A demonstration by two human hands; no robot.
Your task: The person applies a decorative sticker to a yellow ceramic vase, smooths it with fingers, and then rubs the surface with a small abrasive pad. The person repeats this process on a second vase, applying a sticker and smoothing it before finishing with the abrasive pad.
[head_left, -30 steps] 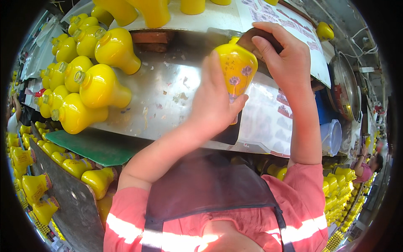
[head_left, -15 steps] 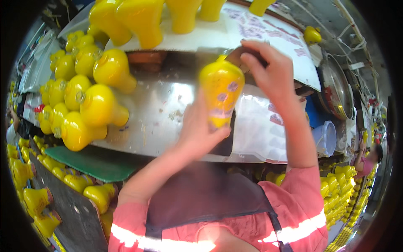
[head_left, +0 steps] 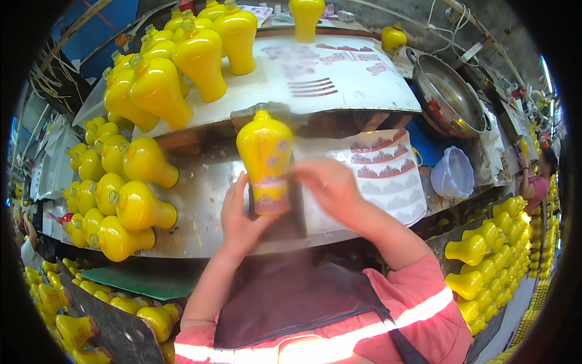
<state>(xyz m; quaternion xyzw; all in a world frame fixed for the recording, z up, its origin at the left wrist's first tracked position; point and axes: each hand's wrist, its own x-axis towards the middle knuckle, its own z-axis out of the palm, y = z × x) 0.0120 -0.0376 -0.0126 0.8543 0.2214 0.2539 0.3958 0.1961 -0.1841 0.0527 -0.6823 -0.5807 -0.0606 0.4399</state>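
Observation:
A glossy yellow bottle (head_left: pixel 264 145) with a narrow neck, wide shoulders and tapered body stands upright before me. Purplish patterned patches mark its side, and a reddish patterned band circles its base. My left hand (head_left: pixel 239 215) is closed loosely around the lower part, fingers on the left and thumb across the front of the base. At the bottle's right side, my right hand (head_left: pixel 324 185) has its fingers bent and close together, tips near the lower body. Anything between those fingertips is too blurred to make out. Beside it lies a white decal sheet (head_left: pixel 388 197) with reddish scalloped strips.
Plain yellow bottles (head_left: pixel 145 212) lie stacked on the metal table's left; others (head_left: pixel 200 57) stand on a raised white board (head_left: pixel 357 100). A metal basin (head_left: pixel 451 97) and lilac bucket (head_left: pixel 453 173) are at right. Racked yellow bottles (head_left: pixel 479 261) fill the lower right.
The view has shifted, showing more of the far board. My right hand has dropped from the bottle's neck to its lower side; the dark strip it pinched no longer shows there. The bottle is more upright.

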